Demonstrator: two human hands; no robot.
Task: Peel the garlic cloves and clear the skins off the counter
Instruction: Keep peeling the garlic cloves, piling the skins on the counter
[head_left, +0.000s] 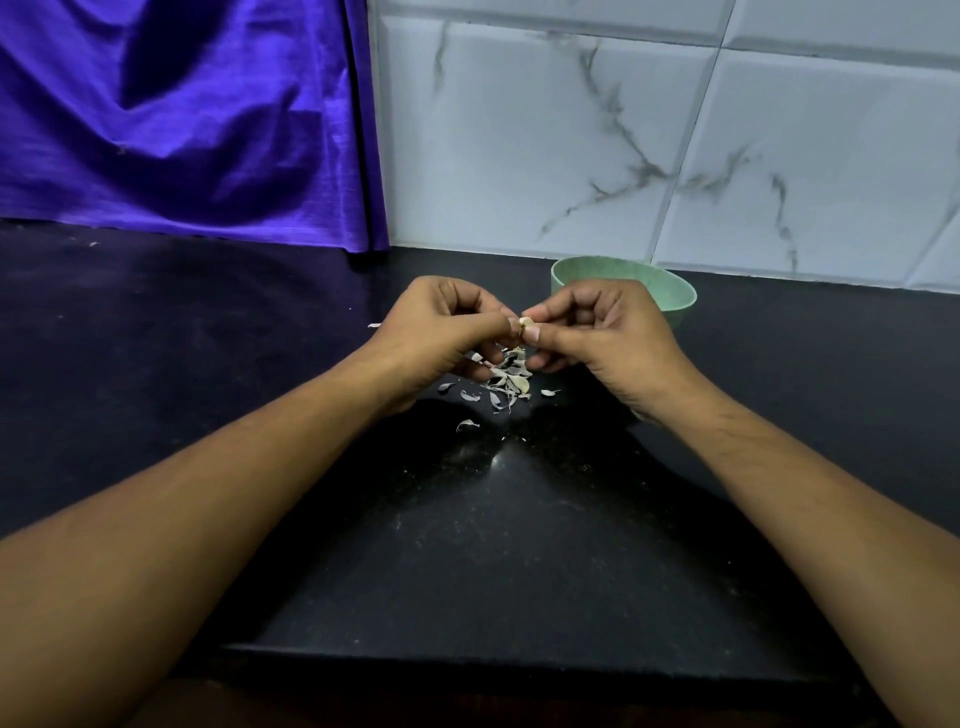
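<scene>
The desk (467, 561) collects skins (508, 385) just below left grip (441, 332) and right grip (597, 338), both pinching 1 garlic clove (525, 323) (likely so peelings drop together).

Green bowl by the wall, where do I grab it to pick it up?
Pinch the round green bowl by its rim on the right side, coming from above. It stands upright, mouth open, and the right hand, pinching a garlic clove, covers its near left part.

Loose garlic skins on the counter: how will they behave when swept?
Probably very light: the garlic skins are thin curled flakes, so they may scatter. Likely floppy and hard to pinch; stray flakes lie apart on the dark counter.
</scene>
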